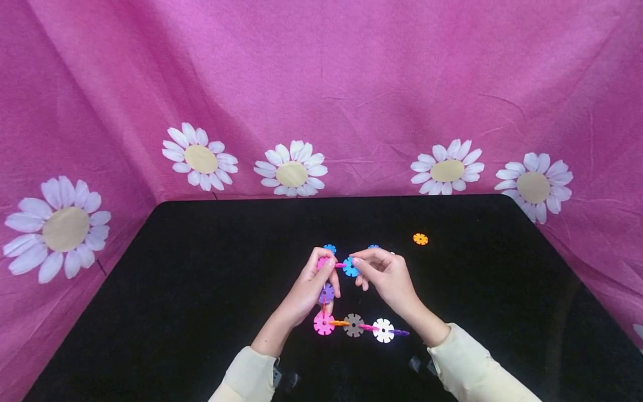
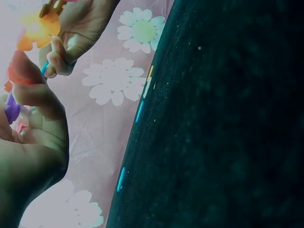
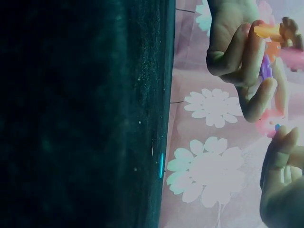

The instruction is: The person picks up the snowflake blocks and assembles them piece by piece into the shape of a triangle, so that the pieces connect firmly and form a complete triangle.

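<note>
Left hand, nearly closed, is clasped on the chain; by the right hand its blue disc is pinched at three o'clock. Toward twelve, the far table edge is seen well apart.

Open counter extends toward nine o'clock from the left hand and three from the right hand; around both, blue discs obstruct twelve, an orange disc two, linked discs six.
</note>
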A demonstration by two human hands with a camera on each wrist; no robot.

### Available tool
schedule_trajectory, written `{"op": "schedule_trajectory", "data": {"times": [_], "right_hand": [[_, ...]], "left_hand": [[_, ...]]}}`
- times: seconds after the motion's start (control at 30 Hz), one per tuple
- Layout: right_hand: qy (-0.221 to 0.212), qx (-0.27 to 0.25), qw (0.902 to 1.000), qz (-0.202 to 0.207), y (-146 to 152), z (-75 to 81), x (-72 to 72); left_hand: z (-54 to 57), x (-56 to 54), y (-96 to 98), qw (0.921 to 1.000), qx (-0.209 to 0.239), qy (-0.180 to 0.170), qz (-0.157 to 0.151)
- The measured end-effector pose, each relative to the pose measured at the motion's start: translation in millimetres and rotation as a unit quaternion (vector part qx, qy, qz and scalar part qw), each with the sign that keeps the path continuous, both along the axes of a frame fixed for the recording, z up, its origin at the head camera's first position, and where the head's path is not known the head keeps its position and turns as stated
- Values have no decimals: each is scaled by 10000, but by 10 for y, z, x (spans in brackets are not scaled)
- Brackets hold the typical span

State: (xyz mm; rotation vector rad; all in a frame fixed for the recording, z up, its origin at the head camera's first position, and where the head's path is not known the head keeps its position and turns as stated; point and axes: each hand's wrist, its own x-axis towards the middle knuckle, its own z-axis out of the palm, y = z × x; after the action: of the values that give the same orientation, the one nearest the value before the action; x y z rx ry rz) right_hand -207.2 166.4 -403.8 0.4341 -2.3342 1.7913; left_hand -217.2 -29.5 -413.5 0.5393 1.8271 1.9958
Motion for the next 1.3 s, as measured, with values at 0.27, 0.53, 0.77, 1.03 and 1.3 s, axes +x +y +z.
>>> {"op": "schedule_trajectory", "data": {"times": [0.27,0.53,0.77,1.03,1.3], "right_hand": [[94,216,9997,116,-28,32,-8],[356,166,9992,-42,-60,53,-13],[35,13,9993,-371,-6,40,-106],[27,1579,9794,-1260,338,-116,-473],[-451,3446,9312,-1097,592,-251,-603]], "left_hand": [[7,8,-28,9999,-12,-34,-110],[40,-3,-29,9999,104,42,39],[32,-34,-28,9992,148,86,361],[20,-44,-46,9970,525,245,513],[27,-40,-35,9970,642,197,393]]}}
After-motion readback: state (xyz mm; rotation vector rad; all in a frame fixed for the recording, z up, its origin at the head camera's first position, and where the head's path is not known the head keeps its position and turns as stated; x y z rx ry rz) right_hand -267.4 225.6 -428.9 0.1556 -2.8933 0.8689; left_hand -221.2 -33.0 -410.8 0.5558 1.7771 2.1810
